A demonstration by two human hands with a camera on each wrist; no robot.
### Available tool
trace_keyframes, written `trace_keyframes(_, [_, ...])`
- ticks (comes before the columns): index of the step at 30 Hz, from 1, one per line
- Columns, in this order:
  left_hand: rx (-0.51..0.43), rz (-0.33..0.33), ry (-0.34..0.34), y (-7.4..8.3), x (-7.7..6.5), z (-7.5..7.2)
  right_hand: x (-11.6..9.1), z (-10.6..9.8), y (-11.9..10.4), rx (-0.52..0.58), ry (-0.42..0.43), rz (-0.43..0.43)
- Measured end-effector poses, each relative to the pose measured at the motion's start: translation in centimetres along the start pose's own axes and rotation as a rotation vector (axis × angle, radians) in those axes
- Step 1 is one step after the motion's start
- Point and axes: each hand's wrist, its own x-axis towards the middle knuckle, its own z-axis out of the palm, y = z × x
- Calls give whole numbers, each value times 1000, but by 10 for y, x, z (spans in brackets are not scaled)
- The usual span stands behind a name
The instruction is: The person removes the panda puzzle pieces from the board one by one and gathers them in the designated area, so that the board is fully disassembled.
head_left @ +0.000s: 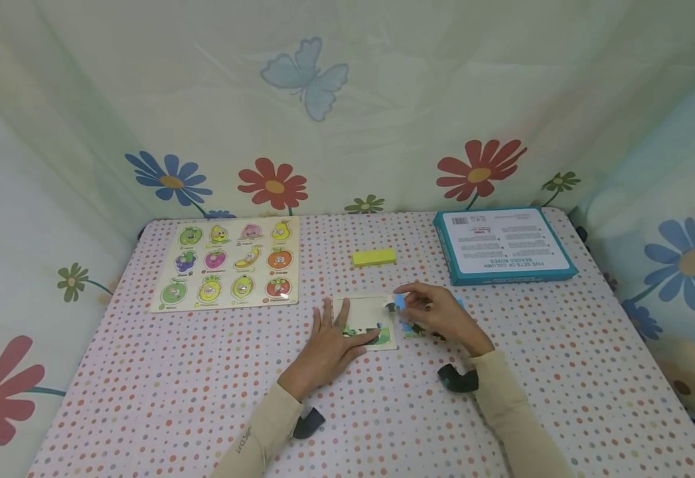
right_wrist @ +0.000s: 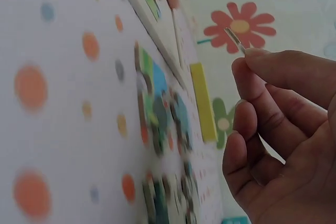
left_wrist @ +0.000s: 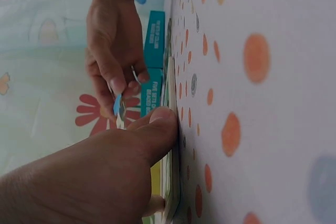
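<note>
My left hand (head_left: 326,345) rests with spread fingers on a small framed jigsaw tray (head_left: 366,310). Green scenery pieces fill the tray's near edge, and its pale base shows above them. In the left wrist view the thumb lies along the tray's edge. Just over the tray's right side, my right hand (head_left: 439,313) pinches a jigsaw piece (right_wrist: 234,39) between thumb and index finger. The piece is seen edge-on in the right wrist view, its face hidden; blue shows on it (left_wrist: 118,104) in the left wrist view. Loose jigsaw pieces (right_wrist: 152,80) lie under and beside the right hand.
A yellow block (head_left: 374,257) lies behind the tray. At the back left is a fruit picture board (head_left: 233,249); at the back right, a teal-edged box (head_left: 505,242). Dark curved wrist mounts (head_left: 458,379) stick out beside both forearms. A dotted cloth (head_left: 204,372) covers the table.
</note>
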Motion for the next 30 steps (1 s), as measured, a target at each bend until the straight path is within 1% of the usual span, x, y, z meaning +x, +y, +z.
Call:
trace_keyframes(6, [-6, 0, 5, 0, 1, 0, -17, -24, 12, -11, 41, 49])
trace_keyframes(13, [-3, -1, 16, -1, 1, 1, -42, -43, 27, 10, 76, 152])
trace_keyframes(19, [-15, -6, 13, -1, 2, 2, -58, -51, 37, -37, 127, 221])
trace_keyframes(23, [-12, -7, 9, 0, 2, 1, -66, -54, 43, -69, 146, 216])
trace_keyframes(26, [-13, 0, 17, 0, 1, 1, -71, -55, 45, -64, 150, 212])
trace_keyframes(30, [-16, 4, 23, -1, 1, 1, -75, -56, 45, -44, 143, 251])
